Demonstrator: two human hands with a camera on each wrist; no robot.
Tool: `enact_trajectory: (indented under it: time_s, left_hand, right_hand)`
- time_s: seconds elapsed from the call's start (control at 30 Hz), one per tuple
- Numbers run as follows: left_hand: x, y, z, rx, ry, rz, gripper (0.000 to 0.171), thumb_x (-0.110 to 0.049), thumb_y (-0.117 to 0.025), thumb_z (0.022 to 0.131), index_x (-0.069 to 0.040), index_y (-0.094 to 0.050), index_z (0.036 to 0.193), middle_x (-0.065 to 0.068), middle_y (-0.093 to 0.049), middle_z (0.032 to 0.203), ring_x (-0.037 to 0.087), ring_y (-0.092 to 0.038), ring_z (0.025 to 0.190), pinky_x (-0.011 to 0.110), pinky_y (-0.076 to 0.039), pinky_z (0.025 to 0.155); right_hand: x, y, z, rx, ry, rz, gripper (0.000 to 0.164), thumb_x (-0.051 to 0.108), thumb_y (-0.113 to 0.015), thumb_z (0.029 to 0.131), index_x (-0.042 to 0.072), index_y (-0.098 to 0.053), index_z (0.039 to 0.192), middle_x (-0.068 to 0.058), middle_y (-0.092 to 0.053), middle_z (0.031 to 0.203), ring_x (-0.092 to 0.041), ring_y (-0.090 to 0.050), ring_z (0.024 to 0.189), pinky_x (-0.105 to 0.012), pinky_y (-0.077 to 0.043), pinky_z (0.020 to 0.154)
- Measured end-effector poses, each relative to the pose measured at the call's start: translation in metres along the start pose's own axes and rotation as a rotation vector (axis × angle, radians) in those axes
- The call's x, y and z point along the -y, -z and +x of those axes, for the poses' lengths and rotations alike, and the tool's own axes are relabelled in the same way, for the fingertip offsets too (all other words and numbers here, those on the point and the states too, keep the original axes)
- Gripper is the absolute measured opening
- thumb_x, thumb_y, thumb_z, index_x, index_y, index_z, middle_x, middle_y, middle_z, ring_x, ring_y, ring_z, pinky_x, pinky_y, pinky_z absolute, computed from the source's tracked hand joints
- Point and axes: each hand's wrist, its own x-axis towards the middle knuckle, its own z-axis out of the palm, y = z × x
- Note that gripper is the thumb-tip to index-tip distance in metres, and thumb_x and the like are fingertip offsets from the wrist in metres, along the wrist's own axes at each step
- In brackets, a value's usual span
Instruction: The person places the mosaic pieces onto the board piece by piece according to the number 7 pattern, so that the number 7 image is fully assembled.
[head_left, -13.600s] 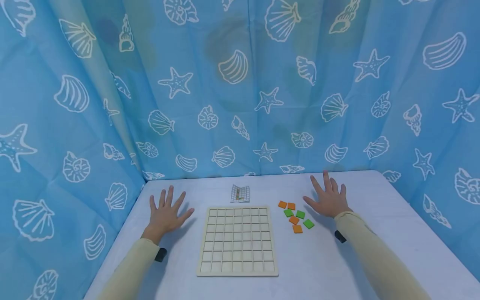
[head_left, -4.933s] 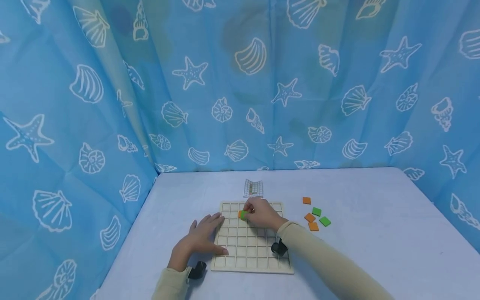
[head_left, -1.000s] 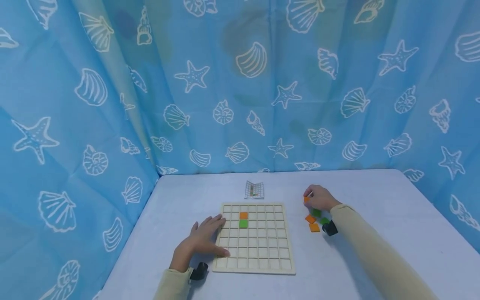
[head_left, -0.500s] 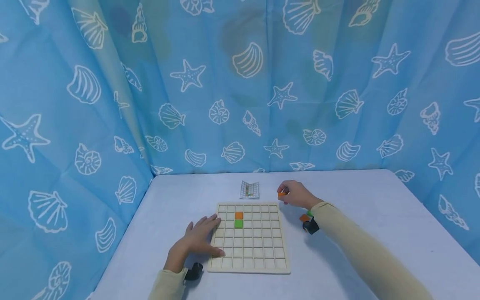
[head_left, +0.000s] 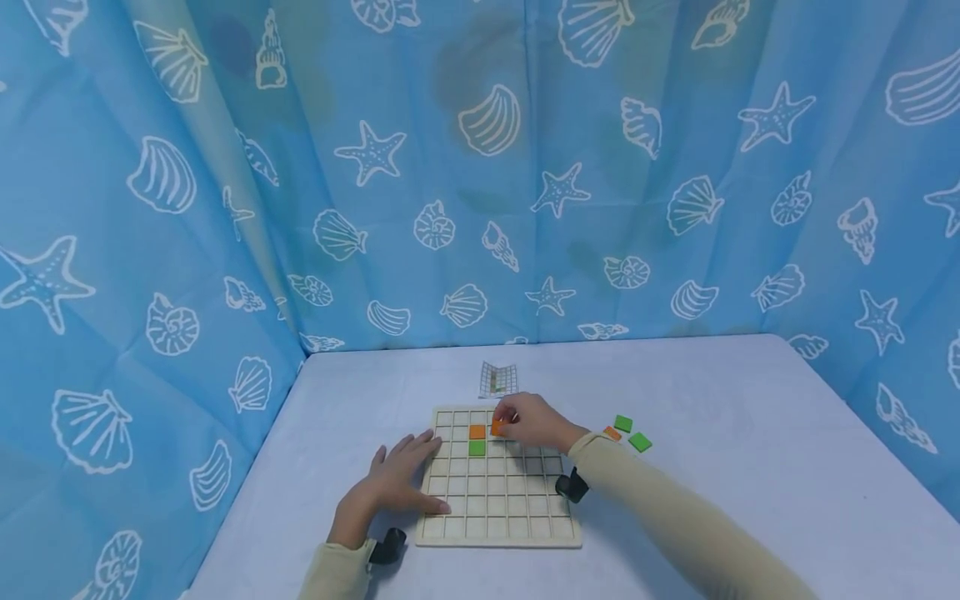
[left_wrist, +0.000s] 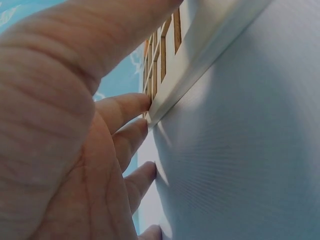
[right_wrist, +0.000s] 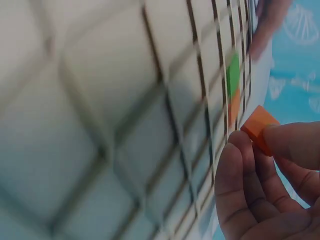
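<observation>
A pale gridded board [head_left: 498,533] lies on the white table. My left hand [head_left: 393,483] rests at its left edge, fingers spread, with the thumb over the near left cells. Between the thumb and fingers of my right hand [head_left: 536,421] is an orange square tile [right_wrist: 261,125], held tilted just above the board's far rows. To its left, an orange tile [head_left: 477,432] sits in a cell, and a green tile [head_left: 477,448] fills the cell directly nearer. My right hand and wrist hide some cells on the board's right side.
Right of the board lie two green tiles, one farther [head_left: 623,423] and one nearer [head_left: 640,442], with an orange tile [head_left: 612,433] partly behind the sleeve. A folded grid card [head_left: 498,380] stands beyond the board. A blue shell-print curtain [head_left: 450,167] surrounds the table.
My right hand picked up the far orange tile from the loose pile and carried it left over the board. The left hand stays at the board's edge. Earlier, the orange and green tiles went into the board.
</observation>
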Motion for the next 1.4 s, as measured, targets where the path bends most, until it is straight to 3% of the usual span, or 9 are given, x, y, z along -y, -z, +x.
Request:
enact_trajectory:
  time_s: [0.17, 0.33, 0.7, 1.2, 1.4]
  left_hand:
    - [0.001, 0.000, 0.000, 0.002, 0.010, 0.005, 0.108, -0.062, -0.084, 0.065, -0.018, -0.038, 0.153, 0.005, -0.028, 0.163, 0.037, -0.021, 0.151, 0.071, -0.008, 0.117]
    - [0.000, 0.000, 0.001, 0.011, 0.014, 0.004, 0.108, -0.062, -0.083, 0.066, -0.019, -0.037, 0.153, 0.005, -0.028, 0.163, 0.036, -0.020, 0.151, 0.071, -0.008, 0.117]
    - [0.000, 0.001, -0.001, 0.008, 0.000, -0.004, 0.106, -0.059, -0.084, 0.067, -0.019, -0.038, 0.153, 0.006, -0.028, 0.163, 0.038, -0.020, 0.151, 0.071, -0.007, 0.117]
    - [0.001, -0.005, -0.005, 0.032, -0.006, -0.002, 0.107, -0.061, -0.084, 0.067, -0.018, -0.038, 0.153, 0.007, -0.029, 0.163, 0.040, -0.021, 0.150, 0.073, -0.008, 0.116]
    - [-0.002, 0.002, -0.005, 0.006, -0.016, -0.006, 0.105, -0.059, -0.084, 0.067, -0.017, -0.039, 0.153, 0.007, -0.029, 0.163, 0.039, -0.022, 0.150, 0.072, -0.009, 0.116]
  right_hand:
    - [0.013, -0.025, -0.003, 0.031, 0.036, 0.031, 0.010, 0.006, -0.069, 0.090, 0.008, -0.068, 0.100, 0.002, -0.066, 0.087, -0.009, -0.060, 0.079, -0.027, -0.054, 0.072]
    - [0.013, -0.038, -0.005, 0.049, 0.069, -0.011, 0.007, 0.008, -0.071, 0.089, 0.011, -0.067, 0.094, 0.005, -0.066, 0.085, -0.007, -0.060, 0.077, -0.024, -0.052, 0.071]
    - [0.018, -0.042, -0.012, 0.043, 0.061, -0.074, 0.005, 0.011, -0.074, 0.088, 0.012, -0.073, 0.083, 0.005, -0.069, 0.082, -0.007, -0.062, 0.077, -0.025, -0.054, 0.071]
    - [0.010, -0.051, -0.018, 0.058, 0.035, 0.000, 0.004, 0.009, -0.076, 0.086, 0.010, -0.072, 0.085, 0.005, -0.068, 0.081, -0.006, -0.060, 0.073, -0.023, -0.052, 0.066]
    - [0.011, -0.048, -0.012, 0.032, 0.017, -0.010, 0.005, 0.010, -0.075, 0.086, 0.012, -0.072, 0.084, 0.006, -0.067, 0.080, -0.005, -0.059, 0.074, -0.023, -0.052, 0.068]
